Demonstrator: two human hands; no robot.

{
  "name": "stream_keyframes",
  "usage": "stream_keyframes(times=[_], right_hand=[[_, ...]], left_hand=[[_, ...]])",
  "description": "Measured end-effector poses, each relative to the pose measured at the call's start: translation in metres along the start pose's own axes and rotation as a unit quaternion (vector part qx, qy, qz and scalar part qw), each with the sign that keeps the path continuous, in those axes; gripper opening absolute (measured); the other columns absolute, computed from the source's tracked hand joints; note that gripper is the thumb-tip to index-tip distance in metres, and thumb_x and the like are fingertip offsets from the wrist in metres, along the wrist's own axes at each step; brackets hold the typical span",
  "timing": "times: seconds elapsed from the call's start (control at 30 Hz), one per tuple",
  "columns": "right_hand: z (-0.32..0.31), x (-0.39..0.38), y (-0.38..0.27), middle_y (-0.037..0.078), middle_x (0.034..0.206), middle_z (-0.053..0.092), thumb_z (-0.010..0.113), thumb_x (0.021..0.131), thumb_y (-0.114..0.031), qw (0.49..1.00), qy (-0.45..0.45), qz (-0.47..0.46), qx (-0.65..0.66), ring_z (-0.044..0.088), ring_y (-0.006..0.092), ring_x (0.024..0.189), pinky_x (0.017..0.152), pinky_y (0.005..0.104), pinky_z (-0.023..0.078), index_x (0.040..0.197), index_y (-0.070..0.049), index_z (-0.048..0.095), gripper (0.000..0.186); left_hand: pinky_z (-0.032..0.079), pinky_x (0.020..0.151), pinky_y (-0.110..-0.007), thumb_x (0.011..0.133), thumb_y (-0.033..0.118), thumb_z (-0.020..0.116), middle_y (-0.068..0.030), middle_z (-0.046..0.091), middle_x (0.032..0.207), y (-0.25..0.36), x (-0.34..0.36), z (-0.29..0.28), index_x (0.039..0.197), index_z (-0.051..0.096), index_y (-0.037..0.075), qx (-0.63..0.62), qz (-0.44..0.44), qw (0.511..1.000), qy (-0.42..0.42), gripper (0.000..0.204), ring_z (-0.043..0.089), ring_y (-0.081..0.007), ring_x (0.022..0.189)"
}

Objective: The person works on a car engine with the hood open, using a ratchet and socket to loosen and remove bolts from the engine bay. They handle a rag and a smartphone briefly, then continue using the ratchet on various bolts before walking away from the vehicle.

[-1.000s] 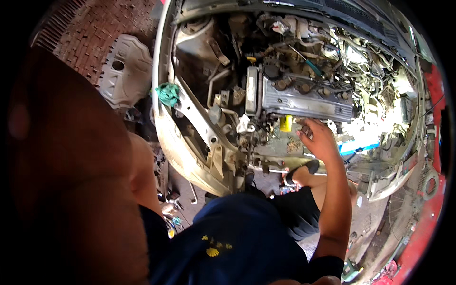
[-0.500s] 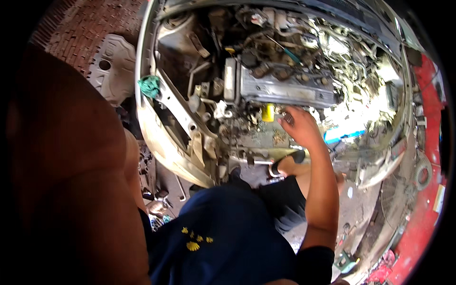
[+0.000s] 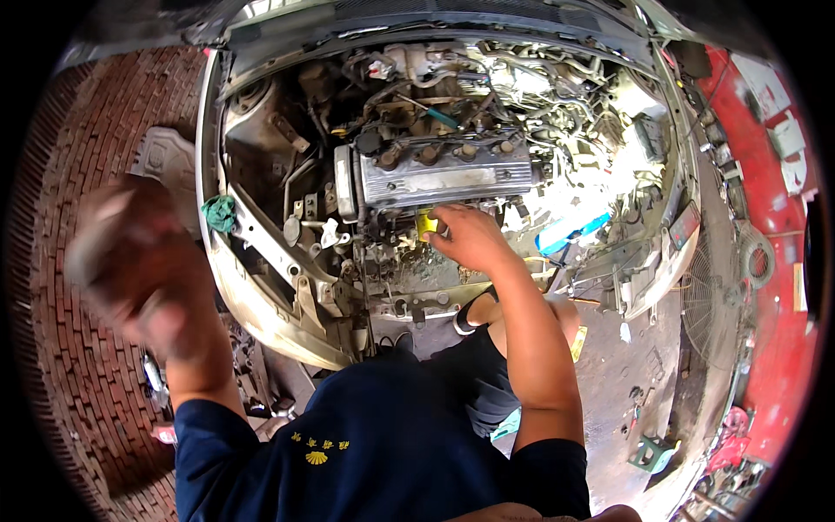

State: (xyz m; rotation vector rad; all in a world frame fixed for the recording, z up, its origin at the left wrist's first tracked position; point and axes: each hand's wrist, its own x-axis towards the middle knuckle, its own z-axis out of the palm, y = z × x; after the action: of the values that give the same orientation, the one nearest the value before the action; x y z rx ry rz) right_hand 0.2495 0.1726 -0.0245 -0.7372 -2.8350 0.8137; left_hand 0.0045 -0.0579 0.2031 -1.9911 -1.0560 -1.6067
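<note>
My right hand (image 3: 470,237) reaches over the front of the engine, thumb and fingers closed at the right side of a yellow cylinder that looks like an oil filter (image 3: 426,224). The fingers hide part of it. The filter sits just below the silver valve cover (image 3: 452,181). My left hand (image 3: 130,261) is raised at the far left, away from the car, and smeared by motion, so its fingers cannot be made out. Behind the valve cover, a screwdriver with a teal handle (image 3: 441,117) lies across the engine.
A green cloth (image 3: 219,213) rests on the left fender edge. A bright blue, elongated object (image 3: 574,233) lies right of my right hand. A grey plastic cover (image 3: 170,165) lies on the brick floor. A round fan guard (image 3: 713,304) stands at the right.
The view has shifted, so the car appears further left and lower. My right hand has closed in on the yellow filter. My left arm, formerly large and near, has swung lower, its hand now visible.
</note>
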Motion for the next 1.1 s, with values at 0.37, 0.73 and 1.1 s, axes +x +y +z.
stream_keyframes(times=[0.37, 0.73, 1.1], right_hand=[[0.002, -0.007, -0.010, 0.016, 0.112, 0.073, 0.069, 0.095, -0.041, 1.000, -0.025, 0.005, -0.007, 0.068, 0.0367, 0.110, 0.090, 0.0493, 0.053, 0.121, -0.007, 0.068, 0.043], [0.019, -0.003, -0.017, 0.017, 0.102, 0.073, 0.073, 0.093, -0.037, 0.999, -0.049, -0.018, 0.014, 0.069, 0.0396, 0.099, 0.086, 0.0488, 0.053, 0.116, -0.002, 0.067, 0.043], [0.018, 0.008, 0.001, 0.023, 0.114, 0.071, 0.075, 0.093, -0.036, 0.998, -0.069, 0.004, 0.011, 0.068, 0.0397, 0.099, 0.089, 0.0458, 0.054, 0.127, 0.001, 0.065, 0.051]], left_hand=[[0.046, 0.065, -0.033, 0.090, 0.003, 0.069, -0.0123, 0.059, 0.083, -0.026, -0.227, -0.032, 0.104, 0.067, -0.004, 0.208, -0.416, 0.877, -0.121, 0.016, 0.057, -0.0221, 0.070], [0.047, 0.064, -0.039, 0.087, 0.005, 0.069, -0.0160, 0.060, 0.078, -0.034, -0.272, -0.051, 0.094, 0.070, 0.000, 0.230, -0.441, 0.860, -0.115, 0.008, 0.059, -0.0322, 0.068], [0.045, 0.064, -0.044, 0.086, 0.011, 0.073, -0.0179, 0.054, 0.076, -0.050, -0.288, -0.086, 0.082, 0.059, 0.000, 0.255, -0.459, 0.845, -0.101, 0.018, 0.055, -0.0369, 0.069]])
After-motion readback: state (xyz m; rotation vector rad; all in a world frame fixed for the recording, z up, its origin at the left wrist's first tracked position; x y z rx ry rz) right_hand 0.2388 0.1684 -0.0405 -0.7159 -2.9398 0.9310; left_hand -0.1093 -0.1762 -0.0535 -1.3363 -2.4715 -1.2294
